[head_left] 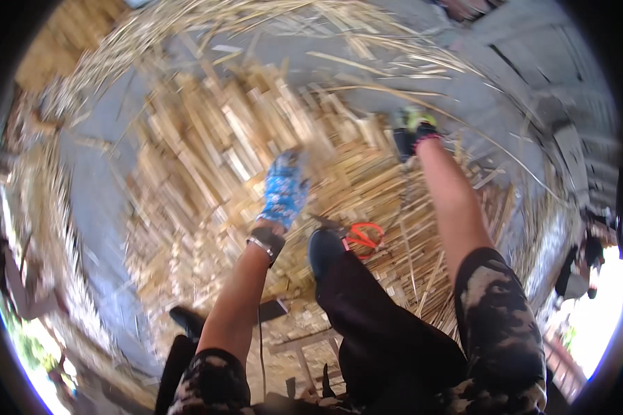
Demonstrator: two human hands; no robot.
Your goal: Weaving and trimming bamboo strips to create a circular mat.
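My left hand point(284, 187), in a blue patterned glove, is over a broad layer of pale split strips point(242, 124) resembling bamboo. Motion smears its fingertips, and I make out nothing held. Farther right and forward, my right hand point(419, 124) wears a yellow-green and dark glove at the far edge of the strips. Its fingers are blurred; a dark patch beside it is too smeared to name. Between my arms lies a pair of orange-handled scissors point(364, 236), its dark blades pointing toward my shoe point(325, 252).
Loose thin strips point(208, 17) ring the grey floor point(97, 187) around the layer. A small dark flat object point(273, 310) lies near my left forearm, with a dark cord point(262, 353) beside it. My other shoe point(185, 319) is at lower left.
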